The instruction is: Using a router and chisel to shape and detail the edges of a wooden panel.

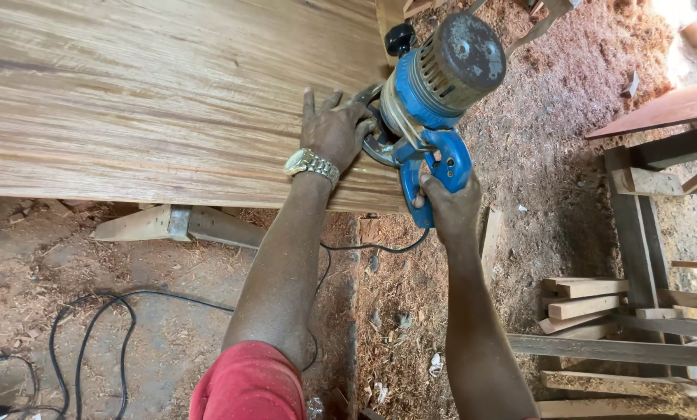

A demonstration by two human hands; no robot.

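Observation:
A blue electric router point(434, 93) with a dusty round motor cap stands at the right edge of a large wooden panel point(154, 93). My right hand point(450, 204) grips the router's blue handle from below. My left hand point(334, 128), with a metal wristwatch, lies on the panel with its fingers against the router's round base. The router's black cord point(372, 247) hangs down beneath the handle. The cutting bit is hidden under the machine.
A wooden block point(173, 223) props up the panel near its front edge. Black cables point(92, 327) loop over the dirt floor at the lower left. Sawdust covers the ground on the right, where stacked timber pieces point(586, 303) and wooden frames point(644, 194) stand.

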